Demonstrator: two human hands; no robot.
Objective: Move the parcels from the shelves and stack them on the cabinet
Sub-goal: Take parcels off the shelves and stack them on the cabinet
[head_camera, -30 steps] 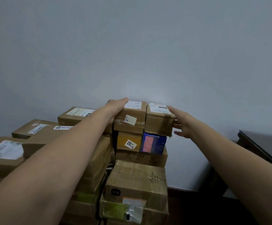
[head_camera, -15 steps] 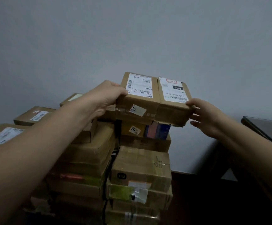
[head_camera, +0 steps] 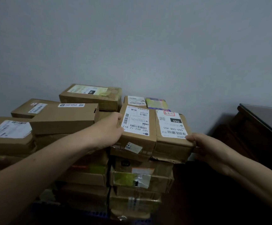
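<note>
**Parcels (head_camera: 154,137) squeezed as a pair, bound for the cabinet (head_camera: 262,122)**

Two small cardboard boxes sit side by side between the hands, at the front right corner of the pile (head_camera: 63,117); whether they rest on it is hidden. The left hand (head_camera: 109,132) wraps the outer side of the left parcel (head_camera: 137,125). The right hand (head_camera: 206,146) grips the near outer corner of the right parcel (head_camera: 172,132), thumb on top. This looks like the carry step: picked up, not yet placed.

Next, the pair likely has to swing right to the dark wooden cabinet, with steady inward pressure so neither box drops out.

Both are plain brown corrugated card with white printed labels. The right one's bottom edge looks torn and crumpled, so it may give under the squeeze. The cabinet's top looks smooth and glossy.
</note>
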